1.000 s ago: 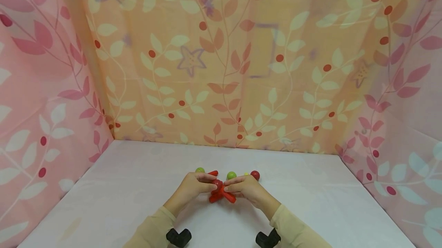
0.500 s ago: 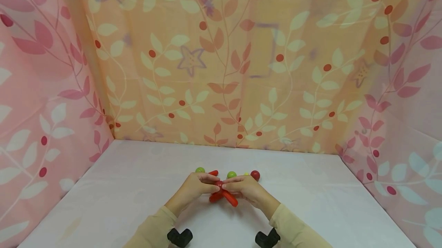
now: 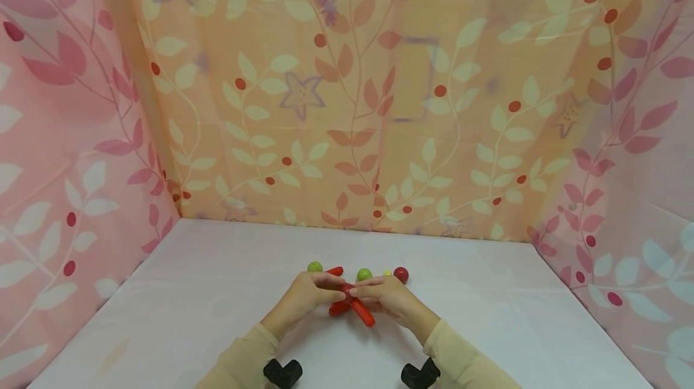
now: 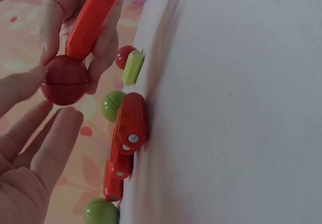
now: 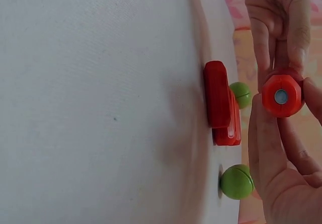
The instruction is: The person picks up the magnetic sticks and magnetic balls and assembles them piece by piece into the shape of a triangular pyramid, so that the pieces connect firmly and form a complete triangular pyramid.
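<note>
Just above the table, a red ball [image 4: 65, 80] joined to a red magnetic rod [image 4: 93, 22] is held between both hands. My left hand [image 3: 303, 297] pinches the ball from the left, thumb on one side and fingertips at its other edge. From the right, my right hand [image 3: 391, 300] grips the same ball with thumb and fingers. The rod slants from the ball toward me, its metal-disc end facing the camera in the right wrist view. Beneath the hands lies another red rod [image 3: 339, 309]. In the head view, fingers cover part of the ball.
Behind the hands stand a green ball [image 3: 314, 267], a red rod [image 3: 335, 271], another green ball [image 3: 364, 274], a yellow-green rod [image 4: 133, 67] and a second red ball [image 3: 401, 274]. White cloth covers the table [image 3: 217, 268]; patterned cloth walls enclose it.
The held rod has swung slightly, its free end now nearer to me and further right. The ball has shifted a little to the right, with the fingers closer around it.
</note>
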{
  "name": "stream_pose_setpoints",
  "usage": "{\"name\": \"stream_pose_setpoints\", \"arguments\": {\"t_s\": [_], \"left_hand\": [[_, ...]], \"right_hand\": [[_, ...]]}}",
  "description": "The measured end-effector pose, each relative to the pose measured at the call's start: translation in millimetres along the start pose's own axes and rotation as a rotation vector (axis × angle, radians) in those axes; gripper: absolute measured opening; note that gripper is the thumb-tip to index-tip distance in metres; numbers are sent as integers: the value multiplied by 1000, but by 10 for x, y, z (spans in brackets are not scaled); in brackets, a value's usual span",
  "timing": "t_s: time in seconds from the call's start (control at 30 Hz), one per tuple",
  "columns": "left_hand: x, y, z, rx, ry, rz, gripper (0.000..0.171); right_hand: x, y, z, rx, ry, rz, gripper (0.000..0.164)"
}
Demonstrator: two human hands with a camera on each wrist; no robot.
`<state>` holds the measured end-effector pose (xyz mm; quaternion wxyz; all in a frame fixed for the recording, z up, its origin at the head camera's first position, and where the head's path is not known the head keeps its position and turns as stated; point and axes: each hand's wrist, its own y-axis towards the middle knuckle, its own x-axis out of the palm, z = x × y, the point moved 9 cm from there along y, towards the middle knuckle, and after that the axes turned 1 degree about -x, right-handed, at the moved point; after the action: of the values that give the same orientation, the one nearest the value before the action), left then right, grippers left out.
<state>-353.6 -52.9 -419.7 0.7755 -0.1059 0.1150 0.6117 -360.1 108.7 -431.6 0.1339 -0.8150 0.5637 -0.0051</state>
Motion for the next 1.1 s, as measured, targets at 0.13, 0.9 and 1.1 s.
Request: {"name": "stream_pose_setpoints", "arguments": {"t_s": [0.13,0.9,1.1], "left_hand": [[-83,-16,-40,-30,63,54,26],[-37,-54,-257,-138,69,55,21],[-1,-30,-287,-150,82,59,21]], "right_hand": [[-62,-10,12,-4,21,33,38],[-230,-53,132,36,10,83,41],[-274,-61,173,44,18,87,42]]}}
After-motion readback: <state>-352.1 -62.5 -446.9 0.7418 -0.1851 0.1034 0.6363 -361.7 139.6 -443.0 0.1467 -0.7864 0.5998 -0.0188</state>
